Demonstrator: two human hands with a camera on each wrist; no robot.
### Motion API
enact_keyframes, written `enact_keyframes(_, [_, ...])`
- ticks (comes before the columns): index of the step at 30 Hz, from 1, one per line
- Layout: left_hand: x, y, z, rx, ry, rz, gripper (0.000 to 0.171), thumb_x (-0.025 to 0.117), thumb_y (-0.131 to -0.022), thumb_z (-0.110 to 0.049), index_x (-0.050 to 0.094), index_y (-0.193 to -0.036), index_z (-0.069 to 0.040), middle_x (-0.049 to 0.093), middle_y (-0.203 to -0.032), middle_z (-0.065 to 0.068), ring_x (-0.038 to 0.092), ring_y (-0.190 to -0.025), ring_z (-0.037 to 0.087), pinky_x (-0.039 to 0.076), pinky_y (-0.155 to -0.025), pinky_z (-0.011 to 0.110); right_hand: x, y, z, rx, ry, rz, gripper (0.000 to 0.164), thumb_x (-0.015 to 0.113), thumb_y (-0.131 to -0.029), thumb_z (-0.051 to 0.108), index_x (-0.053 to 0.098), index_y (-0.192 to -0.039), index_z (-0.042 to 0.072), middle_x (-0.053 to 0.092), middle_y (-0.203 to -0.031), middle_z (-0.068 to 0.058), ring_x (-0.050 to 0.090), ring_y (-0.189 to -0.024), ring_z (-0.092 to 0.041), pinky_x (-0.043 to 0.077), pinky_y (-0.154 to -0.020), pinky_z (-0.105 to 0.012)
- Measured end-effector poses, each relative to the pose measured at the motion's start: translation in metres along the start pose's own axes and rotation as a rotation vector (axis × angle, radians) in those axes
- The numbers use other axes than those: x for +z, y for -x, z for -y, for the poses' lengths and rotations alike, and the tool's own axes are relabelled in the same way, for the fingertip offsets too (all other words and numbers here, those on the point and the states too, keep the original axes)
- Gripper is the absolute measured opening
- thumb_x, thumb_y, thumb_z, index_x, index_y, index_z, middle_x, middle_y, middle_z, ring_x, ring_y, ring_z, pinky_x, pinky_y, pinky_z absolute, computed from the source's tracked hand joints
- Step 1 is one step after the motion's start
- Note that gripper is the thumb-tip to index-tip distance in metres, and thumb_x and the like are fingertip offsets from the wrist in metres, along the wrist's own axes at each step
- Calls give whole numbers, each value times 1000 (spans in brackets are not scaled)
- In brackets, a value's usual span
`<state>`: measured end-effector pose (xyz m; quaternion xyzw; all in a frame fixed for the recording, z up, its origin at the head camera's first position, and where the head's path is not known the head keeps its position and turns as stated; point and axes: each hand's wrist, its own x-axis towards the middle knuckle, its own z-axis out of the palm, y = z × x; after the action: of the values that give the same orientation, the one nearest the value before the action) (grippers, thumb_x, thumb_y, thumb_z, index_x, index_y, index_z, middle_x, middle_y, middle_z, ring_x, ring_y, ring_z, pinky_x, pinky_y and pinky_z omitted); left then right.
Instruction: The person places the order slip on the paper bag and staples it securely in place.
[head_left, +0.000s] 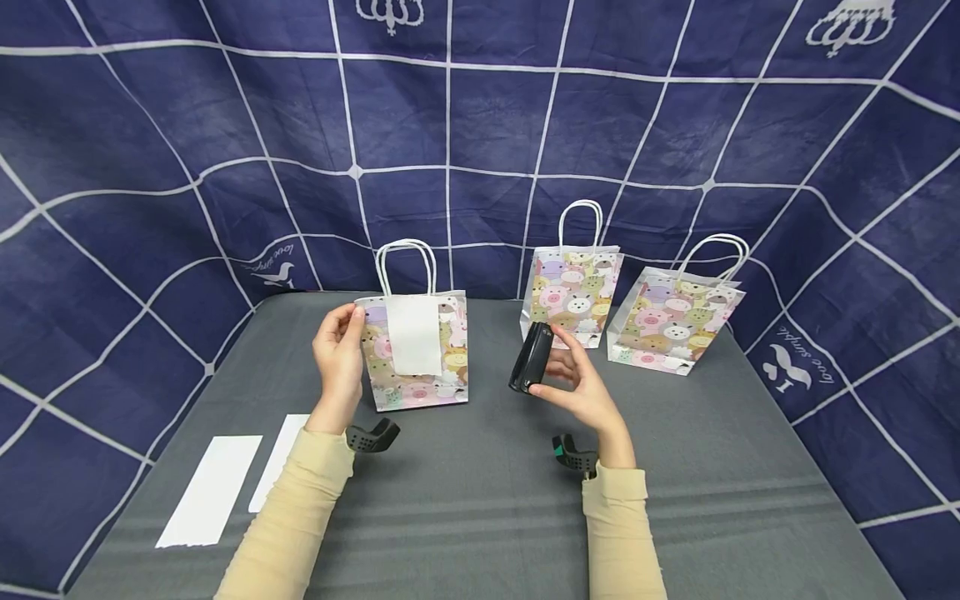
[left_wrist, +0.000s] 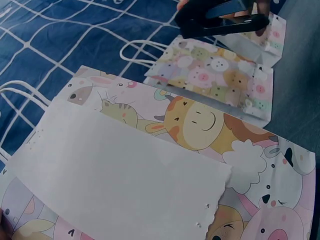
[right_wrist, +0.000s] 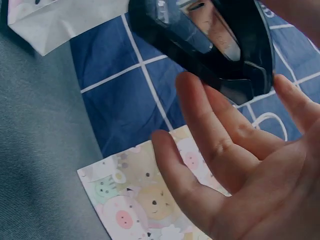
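Note:
A paper gift bag [head_left: 453, 367] with cartoon animals and white handles stands upright at centre left. A white paper strip [head_left: 415, 333] lies flat over its front, from the top edge down; its lower end looks torn in the left wrist view. My left hand [head_left: 337, 350] pinches the bag's upper left edge between thumb and fingers. In my right hand [head_left: 581, 379] is a black stapler [head_left: 532, 358], held by thumb and fingertips above the table, right of the bag. The right wrist view shows the stapler [right_wrist: 200, 50] close, with the lower fingers extended beneath it.
Two more animal-print bags stand behind on the right, one upright [head_left: 577, 292] and one tilted [head_left: 671, 325]. Two white paper strips lie on the grey table [head_left: 465, 517] at the left: an outer one [head_left: 210, 492] and one partly behind my left forearm [head_left: 277, 462]. A blue gridded cloth [head_left: 495, 125] hangs around the table.

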<state>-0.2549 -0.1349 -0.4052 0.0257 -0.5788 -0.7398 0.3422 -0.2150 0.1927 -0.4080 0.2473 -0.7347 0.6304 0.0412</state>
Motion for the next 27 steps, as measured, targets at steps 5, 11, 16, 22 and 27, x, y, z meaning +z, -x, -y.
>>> enact_keyframes(5, [-2, -12, -2, -2, -45, 5, 22, 59, -92, -3, 59, -105, 15, 57, -83, -4, 50, -77, 7, 39, -70, 19, 0, 0, -6, 48, 9, 50, 88, 67, -76, -15, 18, -147, 0, 49, -122, -33, 53, -102, -47, 37, -93, -59])
enact_keyframes(11, [1, -17, -24, 29, -66, 26, 23, 56, -92, 2, 54, -105, 21, 55, -82, -3, 48, -76, 7, 38, -70, 19, 0, 0, -11, 108, 18, 65, 87, 69, -77, -11, 20, -147, 3, 50, -121, -31, 52, -103, -45, 36, -94, -58])
enact_keyframes(16, [1, -23, -35, 50, -58, 15, 20, 55, -91, 4, 55, -102, 20, 56, -80, -2, 49, -74, 8, 38, -69, 19, 0, 0, -14, 167, 18, 85, 88, 71, -77, -8, 21, -148, 4, 52, -119, -30, 53, -102, -41, 39, -91, -59])
enact_keyframes(22, [-6, -37, -37, 54, -70, -10, 19, 56, -91, 3, 57, -102, 18, 56, -81, -2, 50, -74, 7, 39, -70, 19, 0, 1, -18, 229, 30, 134, 87, 73, -77, -4, 24, -148, 8, 52, -119, -28, 52, -104, -38, 43, -86, -54])
enact_keyframes(27, [-13, -48, -37, 56, -76, -41, 18, 56, -91, 3, 57, -102, 17, 56, -81, -2, 49, -74, 7, 39, -70, 19, 0, 1, -23, 236, 36, 180, 86, 73, -77, -4, 24, -147, 5, 54, -115, -29, 53, -101, -39, 47, -72, -31])
